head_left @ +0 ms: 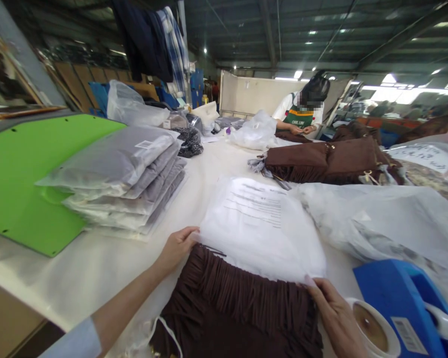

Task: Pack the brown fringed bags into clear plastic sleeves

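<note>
A frosted plastic bag (261, 228) with printed lines lies flat on the table before me. Its near edge meets a dark brown fringed bag (242, 298), whose fringe spreads toward the plastic. My left hand (181, 246) pinches the left corner of the plastic bag's near edge, just beside the fringe. At the right corner of that edge, my right hand (330, 308) grips the plastic between thumb and fingers, close to the brown bag's right side. A white cord (168, 330) loops over the brown bag's lower left.
Packed grey bags (134, 169) are stacked at left on a green board (33, 174). A blue tape dispenser (403, 298) and tape roll (373, 325) stand at right. Brown bags (324, 159) lie farther back near loose plastic (381, 214). A co-worker (302, 107) is across the table.
</note>
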`<state>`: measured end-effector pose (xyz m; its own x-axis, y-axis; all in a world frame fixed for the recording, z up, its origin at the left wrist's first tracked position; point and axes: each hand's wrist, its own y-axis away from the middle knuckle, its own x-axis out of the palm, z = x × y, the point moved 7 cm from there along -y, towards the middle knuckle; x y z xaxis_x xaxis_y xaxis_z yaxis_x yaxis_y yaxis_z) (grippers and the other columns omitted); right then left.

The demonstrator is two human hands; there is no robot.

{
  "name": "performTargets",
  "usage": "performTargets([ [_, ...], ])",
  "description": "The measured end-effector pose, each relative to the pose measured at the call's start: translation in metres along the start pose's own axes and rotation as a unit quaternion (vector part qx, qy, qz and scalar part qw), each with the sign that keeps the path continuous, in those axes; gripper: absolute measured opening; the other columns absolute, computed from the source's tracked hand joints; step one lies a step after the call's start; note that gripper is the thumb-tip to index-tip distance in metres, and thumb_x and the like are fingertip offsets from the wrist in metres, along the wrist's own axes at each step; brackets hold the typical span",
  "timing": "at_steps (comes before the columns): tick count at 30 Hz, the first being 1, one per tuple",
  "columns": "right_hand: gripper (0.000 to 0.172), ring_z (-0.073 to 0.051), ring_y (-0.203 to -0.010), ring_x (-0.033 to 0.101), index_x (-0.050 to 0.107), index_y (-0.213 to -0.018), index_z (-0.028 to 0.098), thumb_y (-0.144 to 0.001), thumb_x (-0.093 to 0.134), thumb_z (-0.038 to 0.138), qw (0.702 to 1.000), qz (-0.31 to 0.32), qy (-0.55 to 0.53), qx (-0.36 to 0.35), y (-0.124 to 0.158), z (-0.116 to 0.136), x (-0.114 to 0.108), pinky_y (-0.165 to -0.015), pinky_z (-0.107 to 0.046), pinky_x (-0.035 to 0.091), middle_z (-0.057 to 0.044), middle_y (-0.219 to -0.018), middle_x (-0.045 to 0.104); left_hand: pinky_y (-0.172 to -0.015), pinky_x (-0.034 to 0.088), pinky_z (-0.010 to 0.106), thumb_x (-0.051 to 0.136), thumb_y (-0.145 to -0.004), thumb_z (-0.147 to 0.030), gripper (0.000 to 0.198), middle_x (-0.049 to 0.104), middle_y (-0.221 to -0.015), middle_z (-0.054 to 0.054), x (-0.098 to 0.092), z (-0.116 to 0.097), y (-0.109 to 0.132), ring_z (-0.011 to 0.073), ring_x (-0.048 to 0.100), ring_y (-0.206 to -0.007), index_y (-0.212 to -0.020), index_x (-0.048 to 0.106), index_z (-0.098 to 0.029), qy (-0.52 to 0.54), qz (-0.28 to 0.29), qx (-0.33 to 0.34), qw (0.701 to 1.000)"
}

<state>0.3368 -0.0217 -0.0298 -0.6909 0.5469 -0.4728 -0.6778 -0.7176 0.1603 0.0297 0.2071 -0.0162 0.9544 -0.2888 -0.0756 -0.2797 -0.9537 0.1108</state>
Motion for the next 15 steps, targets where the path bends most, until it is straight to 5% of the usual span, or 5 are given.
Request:
performTargets([
  [6,0.048,-0.021,-0.073,0.054,0.052,-0.084,0.023,-0.073,0.034,0.067,0.994,-0.061,0.092,0.009,0.015,-0.002,-0.003,-0.069,-0.032,0.041,-0.002,-0.078,0.061,-0.089,0.042,0.03,0.043,-0.077,-0.056,0.054,0.066,-0.104,0.005,0.002,0.003,0.02,0.0238,0.058,-0.099,-0.108,0.061,-0.017,-0.207,-0.011,0.015,0.978],
  [15,0.057,-0.025,-0.083,0.057,0.055,-0.078,0.024,-0.068,0.034,0.076,0.98,-0.144,0.119,0.072,0.027,-0.002,-0.005,-0.073,-0.033,0.039,-0.003,-0.078,0.064,-0.077,0.045,0.03,0.041,-0.074,-0.058,0.056,0.068,-0.083,0.004,-0.004,0.001,0.027,0.0257,0.06,-0.085,-0.098,0.065,-0.014,-0.237,-0.028,-0.058,0.969],
])
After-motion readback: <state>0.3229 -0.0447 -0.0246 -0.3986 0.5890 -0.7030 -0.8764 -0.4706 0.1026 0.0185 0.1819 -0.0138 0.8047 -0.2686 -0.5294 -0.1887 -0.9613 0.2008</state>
